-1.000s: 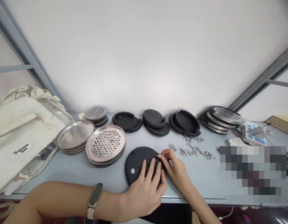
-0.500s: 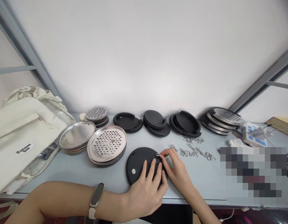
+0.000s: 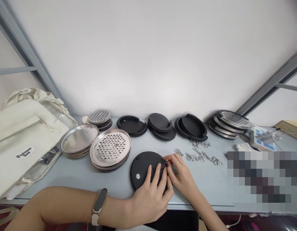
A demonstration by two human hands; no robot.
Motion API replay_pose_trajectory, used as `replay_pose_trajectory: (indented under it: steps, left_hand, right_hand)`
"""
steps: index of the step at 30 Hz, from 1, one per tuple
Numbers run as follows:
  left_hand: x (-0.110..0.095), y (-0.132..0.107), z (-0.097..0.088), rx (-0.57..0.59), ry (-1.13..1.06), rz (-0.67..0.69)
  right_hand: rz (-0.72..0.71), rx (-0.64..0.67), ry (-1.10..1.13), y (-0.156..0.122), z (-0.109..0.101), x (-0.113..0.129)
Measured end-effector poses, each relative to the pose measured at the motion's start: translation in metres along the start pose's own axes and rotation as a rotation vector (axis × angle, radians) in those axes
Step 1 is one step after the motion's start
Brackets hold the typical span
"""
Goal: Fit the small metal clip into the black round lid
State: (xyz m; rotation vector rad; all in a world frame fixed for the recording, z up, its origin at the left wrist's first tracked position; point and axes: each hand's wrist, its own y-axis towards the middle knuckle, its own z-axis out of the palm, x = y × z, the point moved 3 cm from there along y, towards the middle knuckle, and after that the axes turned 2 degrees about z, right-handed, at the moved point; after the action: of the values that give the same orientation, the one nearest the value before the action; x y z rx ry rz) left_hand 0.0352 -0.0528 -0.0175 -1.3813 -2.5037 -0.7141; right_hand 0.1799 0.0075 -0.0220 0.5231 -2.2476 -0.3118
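Observation:
A round black plastic disc (image 3: pixel 138 166) with a pale round spot lies flat near the table's front edge. My left hand (image 3: pixel 153 197) rests across it from the front, fingers spread and pressing on its surface. At the disc's upper right rim, my right hand (image 3: pixel 178 173) pinches a small bent wire clip (image 3: pixel 164 160); the fingertips cover most of it. Behind my right hand lie several loose wire clips (image 3: pixel 198 156) of shiny metal. To the left stands a stack of metal grater discs (image 3: pixel 112 149) with rows of raised holes.
Plain metal discs (image 3: pixel 79 139) are piled at left, before a smaller grater stack (image 3: pixel 99 117). Black round holders (image 3: pixel 160 123) stand along the wall. At back right is a pile of holders with graters (image 3: pixel 231 123). A cream bag (image 3: pixel 30 128) takes up the left side.
My right fingertips have shifted slightly along the disc's rim, turning the wire clip, which now shows less. My left hand stays pressed on the disc.

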Motion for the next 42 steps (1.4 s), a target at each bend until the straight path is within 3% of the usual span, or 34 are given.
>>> replay_pose_trajectory:
  steps: [9, 42]
  left_hand:
    - [0.0002, 0.0014, -0.0016, 0.0, 0.017, 0.007]
    - [0.0003, 0.0014, -0.0007, 0.009, 0.0, 0.011]
  right_hand:
    - [0.082, -0.005, 0.016, 0.0012, 0.0008, -0.0043]
    - [0.098, 0.024, -0.02, 0.0025, 0.0041, -0.0061]
